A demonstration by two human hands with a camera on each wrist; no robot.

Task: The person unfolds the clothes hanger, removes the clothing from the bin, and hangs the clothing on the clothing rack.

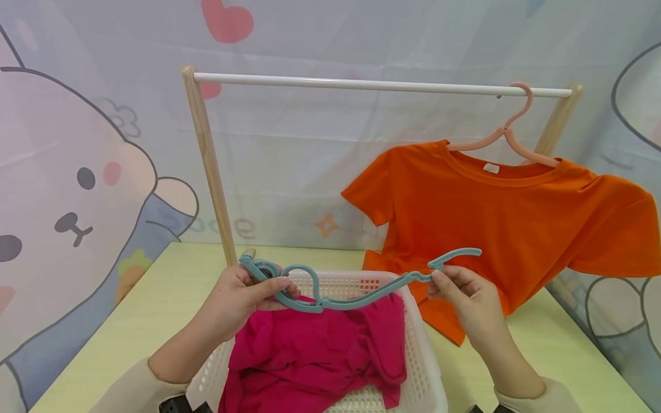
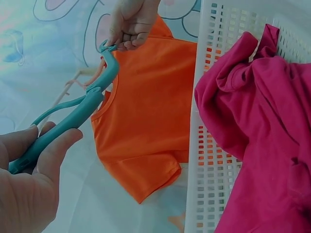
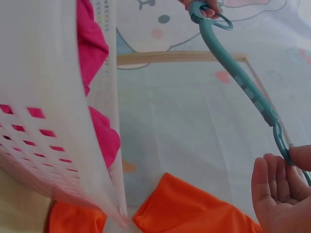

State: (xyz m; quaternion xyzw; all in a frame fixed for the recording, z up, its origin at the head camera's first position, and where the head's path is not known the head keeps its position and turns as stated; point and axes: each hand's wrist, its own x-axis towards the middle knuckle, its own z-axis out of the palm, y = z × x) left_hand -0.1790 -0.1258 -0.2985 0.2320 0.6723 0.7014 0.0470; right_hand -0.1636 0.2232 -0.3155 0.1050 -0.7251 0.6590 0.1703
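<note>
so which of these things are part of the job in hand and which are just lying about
Likely in the job:
blue hanger, held by the left hand and right hand
magenta cloth
white basket, holding that cloth
clothes rack

Apparently just there:
orange shirt, already hanging
pink hanger, hooked over the rail
printed backdrop
table

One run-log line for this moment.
left hand: grips blue hanger; right hand: pinches same hanger; magenta cloth: in basket; orange shirt: on pink hanger

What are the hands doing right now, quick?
Left hand: closed, holding the blue hanger.
Right hand: closed, pinching the same blue hanger.
</note>
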